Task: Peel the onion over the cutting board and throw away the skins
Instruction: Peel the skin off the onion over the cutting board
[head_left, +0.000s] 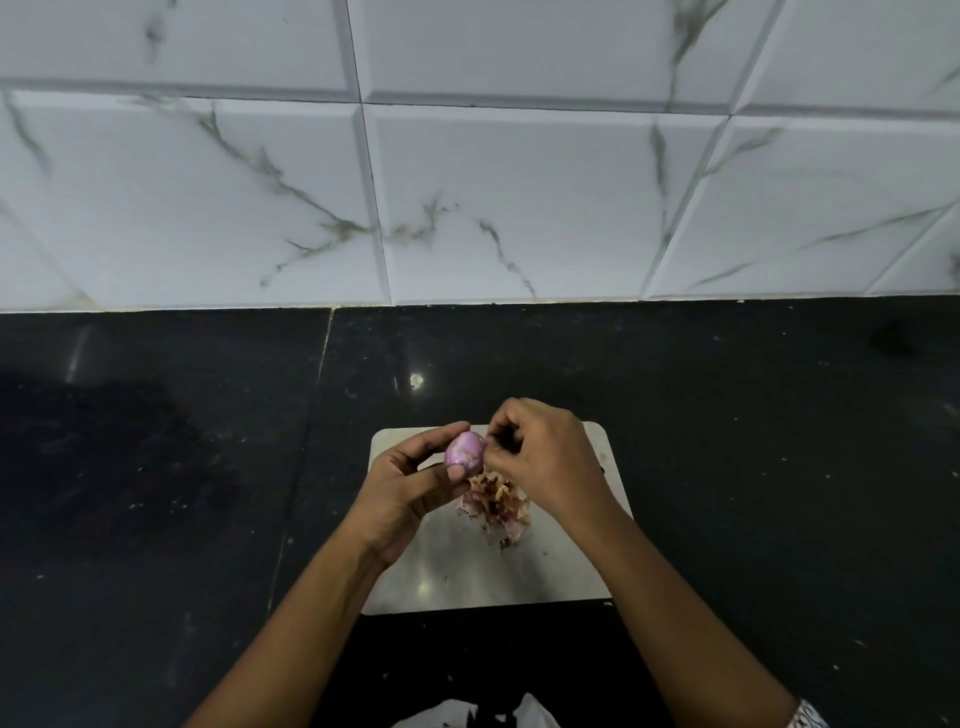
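At frame centre, the small, smooth purple peeled onion (464, 453) is gripped by the left hand (410, 480); its right end is pinched by the right hand (540, 457). Likely slippery: a firm hold is advised.

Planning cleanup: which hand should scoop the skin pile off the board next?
Probably right: the right hand, picking at the small purple onion, sits above the brown papery skin pile on the white cutting board; the left hand grips the onion.

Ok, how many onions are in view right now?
1. The onion is held by the left hand over the cutting board, with the right hand pinching at its side. The hands could hide another.
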